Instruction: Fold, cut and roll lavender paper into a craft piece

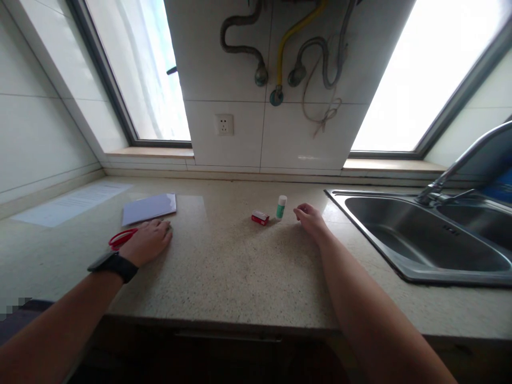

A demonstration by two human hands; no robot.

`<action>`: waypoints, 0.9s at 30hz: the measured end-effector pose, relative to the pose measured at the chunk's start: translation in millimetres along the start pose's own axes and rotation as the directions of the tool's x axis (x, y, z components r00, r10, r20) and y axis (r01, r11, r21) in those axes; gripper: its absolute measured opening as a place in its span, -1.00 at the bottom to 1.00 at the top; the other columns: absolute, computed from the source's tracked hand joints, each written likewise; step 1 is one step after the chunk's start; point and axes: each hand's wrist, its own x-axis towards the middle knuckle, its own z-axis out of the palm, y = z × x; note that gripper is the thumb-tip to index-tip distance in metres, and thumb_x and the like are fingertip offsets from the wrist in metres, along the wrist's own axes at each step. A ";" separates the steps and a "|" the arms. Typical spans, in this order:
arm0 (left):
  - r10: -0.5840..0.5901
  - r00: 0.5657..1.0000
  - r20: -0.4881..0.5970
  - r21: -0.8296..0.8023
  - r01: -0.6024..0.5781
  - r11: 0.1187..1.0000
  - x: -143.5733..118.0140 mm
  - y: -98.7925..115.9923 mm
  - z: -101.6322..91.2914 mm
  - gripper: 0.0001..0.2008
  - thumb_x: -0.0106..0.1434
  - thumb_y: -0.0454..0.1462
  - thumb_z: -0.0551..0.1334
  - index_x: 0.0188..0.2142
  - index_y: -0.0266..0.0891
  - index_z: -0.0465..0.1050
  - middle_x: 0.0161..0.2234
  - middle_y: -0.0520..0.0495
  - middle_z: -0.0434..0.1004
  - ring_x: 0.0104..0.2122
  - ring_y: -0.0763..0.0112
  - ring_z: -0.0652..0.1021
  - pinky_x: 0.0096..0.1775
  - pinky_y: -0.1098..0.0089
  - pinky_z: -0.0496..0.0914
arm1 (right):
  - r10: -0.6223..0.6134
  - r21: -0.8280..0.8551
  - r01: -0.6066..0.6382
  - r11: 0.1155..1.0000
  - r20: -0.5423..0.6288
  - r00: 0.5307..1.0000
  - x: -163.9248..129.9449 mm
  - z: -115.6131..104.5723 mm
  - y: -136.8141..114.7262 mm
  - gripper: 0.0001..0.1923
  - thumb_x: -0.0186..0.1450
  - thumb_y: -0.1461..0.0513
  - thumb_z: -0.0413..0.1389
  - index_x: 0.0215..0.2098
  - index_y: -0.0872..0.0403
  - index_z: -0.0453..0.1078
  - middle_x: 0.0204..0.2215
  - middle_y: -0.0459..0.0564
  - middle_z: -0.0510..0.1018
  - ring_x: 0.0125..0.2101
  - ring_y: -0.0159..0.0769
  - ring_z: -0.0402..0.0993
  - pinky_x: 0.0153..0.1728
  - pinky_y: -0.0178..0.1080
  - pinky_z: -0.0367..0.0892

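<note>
My left hand [150, 241] rests palm down on the counter at the left, its fingers stretched forward and a dark watch on the wrist. Red handles, apparently of scissors [120, 239], stick out beside it; whatever lies under the palm is hidden. Just beyond the fingertips is a stack of white paper [149, 208]. At the right, my right hand [311, 219] lies on its side with curled fingers and nothing visible in them. A glue stick [281, 207] with a white cap and green label stands upright just left of it, not touching. Beside the glue stick lies a small red-and-white box [260, 217].
A printed sheet [74, 201] lies at the far left of the speckled counter [224, 272]. On the right is a steel sink [396, 256] with a faucet [436, 189]. Along the back wall are a socket [224, 125] and hanging hoses [280, 58].
</note>
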 end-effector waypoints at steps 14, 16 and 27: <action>0.152 0.968 -0.197 -0.255 -0.201 0.946 50.6 120.3 -36.7 -0.61 0.39 -0.08 0.13 0.05 -0.27 0.48 -0.03 -0.20 0.60 0.00 0.17 0.54 0.12 0.20 0.36 | -0.002 -0.038 0.002 0.999 0.001 1.000 1.3 -0.6 -2.8 -0.76 0.14 0.03 0.13 -0.41 0.03 0.40 -0.59 -0.12 0.47 -0.56 -0.31 0.33 -0.48 -0.27 0.18; 0.171 0.964 -0.205 -0.268 -0.223 0.937 59.4 144.4 -34.5 -0.60 0.36 -0.09 0.17 0.06 -0.27 0.47 -0.03 -0.23 0.60 -0.01 0.13 0.54 0.11 0.14 0.36 | -0.008 -0.035 0.009 0.999 0.009 1.000 1.9 -0.2 -1.9 -0.76 0.14 0.03 0.12 -0.42 0.03 0.39 -0.59 -0.12 0.47 -0.55 -0.31 0.34 -0.47 -0.27 0.19; 0.169 0.973 -0.157 -0.281 -0.208 0.937 72.9 217.7 -6.5 -0.55 0.28 -0.17 0.25 0.14 -0.24 0.37 -0.05 -0.25 0.59 -0.03 0.04 0.52 0.02 0.10 0.40 | -0.018 -0.057 0.020 0.998 0.030 0.999 3.5 1.5 1.1 -0.76 0.16 0.03 0.12 -0.42 0.03 0.40 -0.59 -0.12 0.48 -0.57 -0.32 0.34 -0.49 -0.27 0.18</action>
